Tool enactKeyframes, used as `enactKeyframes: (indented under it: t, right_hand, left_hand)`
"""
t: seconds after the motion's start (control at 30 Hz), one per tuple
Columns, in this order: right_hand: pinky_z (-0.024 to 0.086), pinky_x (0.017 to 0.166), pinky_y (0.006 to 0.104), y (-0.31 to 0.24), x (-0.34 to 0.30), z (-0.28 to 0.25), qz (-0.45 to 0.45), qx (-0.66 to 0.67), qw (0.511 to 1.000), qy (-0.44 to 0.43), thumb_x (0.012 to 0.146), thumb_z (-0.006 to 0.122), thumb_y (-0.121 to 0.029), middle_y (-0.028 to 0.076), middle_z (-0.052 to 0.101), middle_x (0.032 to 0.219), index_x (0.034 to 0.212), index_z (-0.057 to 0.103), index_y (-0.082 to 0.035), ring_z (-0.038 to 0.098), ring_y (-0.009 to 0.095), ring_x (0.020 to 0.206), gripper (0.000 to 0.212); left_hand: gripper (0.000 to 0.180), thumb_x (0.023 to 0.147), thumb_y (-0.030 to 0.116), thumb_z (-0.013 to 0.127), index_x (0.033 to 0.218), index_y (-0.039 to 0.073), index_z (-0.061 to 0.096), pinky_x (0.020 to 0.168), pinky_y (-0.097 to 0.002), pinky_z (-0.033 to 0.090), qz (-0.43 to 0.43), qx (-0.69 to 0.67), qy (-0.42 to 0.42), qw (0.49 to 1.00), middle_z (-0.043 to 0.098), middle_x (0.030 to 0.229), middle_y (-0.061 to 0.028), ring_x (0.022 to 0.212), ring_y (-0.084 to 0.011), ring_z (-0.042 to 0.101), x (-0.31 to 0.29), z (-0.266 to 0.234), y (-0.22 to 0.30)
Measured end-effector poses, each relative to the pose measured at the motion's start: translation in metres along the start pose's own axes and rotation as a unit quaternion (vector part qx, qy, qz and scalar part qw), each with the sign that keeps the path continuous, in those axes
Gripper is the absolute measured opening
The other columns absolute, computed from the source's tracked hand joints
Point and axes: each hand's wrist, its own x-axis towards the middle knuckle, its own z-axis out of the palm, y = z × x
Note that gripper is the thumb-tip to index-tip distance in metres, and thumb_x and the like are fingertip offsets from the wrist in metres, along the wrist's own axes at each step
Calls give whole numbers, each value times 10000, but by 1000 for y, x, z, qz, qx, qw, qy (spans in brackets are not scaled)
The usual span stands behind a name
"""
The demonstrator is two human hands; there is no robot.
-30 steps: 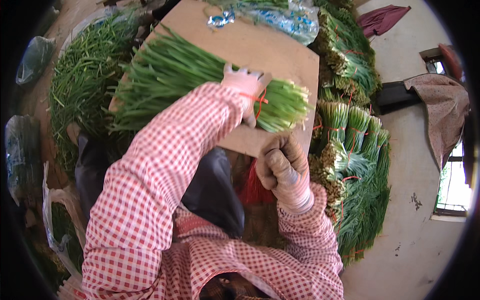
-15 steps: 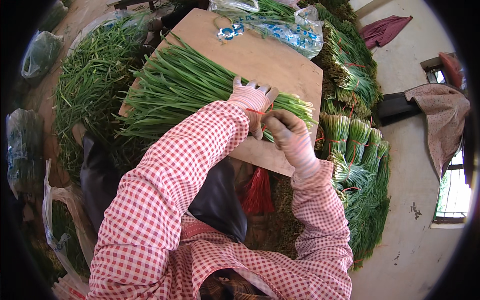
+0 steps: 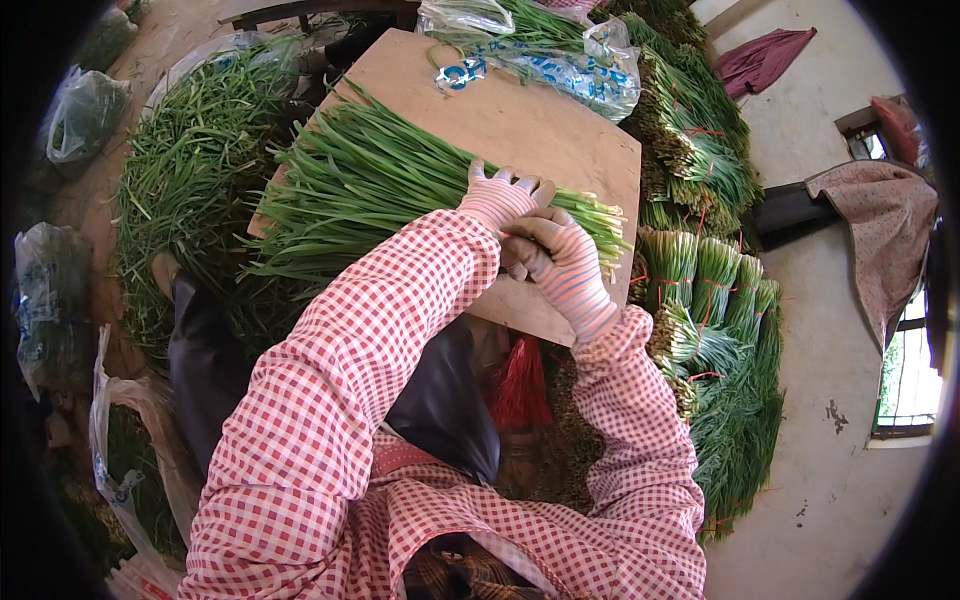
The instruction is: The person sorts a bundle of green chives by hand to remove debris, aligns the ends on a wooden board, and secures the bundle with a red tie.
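Note:
A thick bundle of garlic chives (image 3: 370, 180) lies across a tan board (image 3: 560, 135), green leaf tips to the left, pale cut ends to the right. My left hand (image 3: 503, 200), in a striped glove with grey fingertips, is wrapped over the bundle near its pale end. Right beside it, my gloved right hand (image 3: 570, 265) is closed in a pinch at the bundle's near side, its fingertips close against the left hand. Whatever those fingertips hold is hidden; no red tie shows between the hands.
Red tie strands (image 3: 522, 385) hang below the board's near edge. Tied chive bundles (image 3: 715, 275) are stacked at the right, beside a pale wall. Loose chives (image 3: 190, 190) are heaped at the left. A printed clear plastic bag (image 3: 570, 75) covers chives at the board's far edge.
My right hand has moved left and in against my left hand. The red tie that stretched between the hands is now out of sight. My left hand keeps its hold on the bundle.

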Motion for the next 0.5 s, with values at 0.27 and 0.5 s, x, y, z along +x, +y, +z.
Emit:
enactKeyframes:
  t: [0.27,0.5]
  right_hand:
    - [506,570,275,7,-16,-9,173,488,830,207,995,585,-265,18,642,853,1029,585,-128,614,128,673,141]
    - [231,417,213,-12,0,0,229,552,784,167,982,543,-167,-64,362,618,918,512,-116,283,47,463,88]
  left_hand:
    - [1181,541,429,916,1483,142,265,1117,-622,250,-23,45,-49,997,396,1487,-110,1399,-301,356,-22,-32,20]
    - [1221,608,417,868,1556,189,133,1108,-653,236,-22,102,-55,993,296,1561,-84,1448,-342,268,-26,-21,25]
